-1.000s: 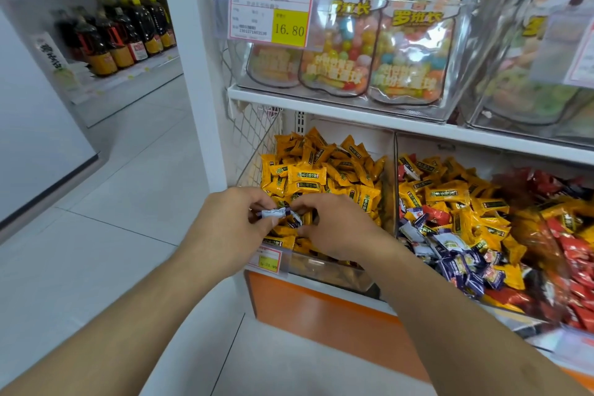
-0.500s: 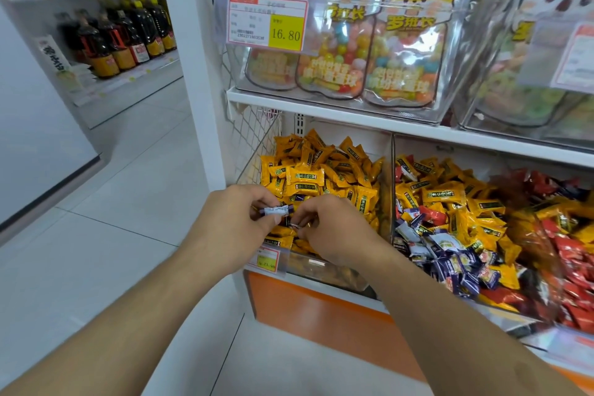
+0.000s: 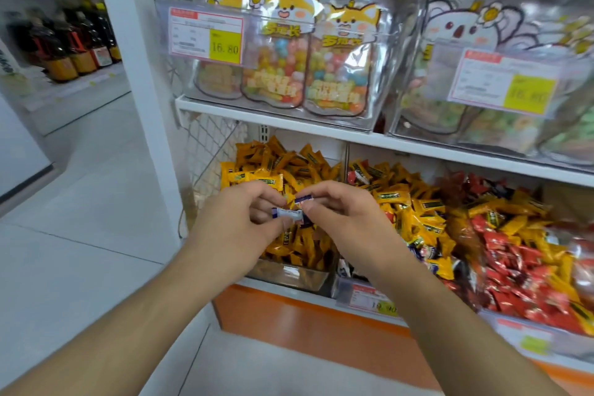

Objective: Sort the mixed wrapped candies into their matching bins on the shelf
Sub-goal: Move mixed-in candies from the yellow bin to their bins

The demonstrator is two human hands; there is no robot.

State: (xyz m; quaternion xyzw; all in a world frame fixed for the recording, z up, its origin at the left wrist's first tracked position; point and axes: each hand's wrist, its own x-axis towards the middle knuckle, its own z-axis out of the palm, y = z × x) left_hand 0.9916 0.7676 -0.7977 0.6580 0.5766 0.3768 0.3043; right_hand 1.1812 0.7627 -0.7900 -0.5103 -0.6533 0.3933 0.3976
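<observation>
Candy (image 3: 287,213) between both hands' fingers (image 3: 257,202)

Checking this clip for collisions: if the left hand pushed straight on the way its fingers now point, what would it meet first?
Probably the right hand: the left hand pinches a white-and-blue candy pointing toward it, nearly touching. Depth is unclear.
</observation>
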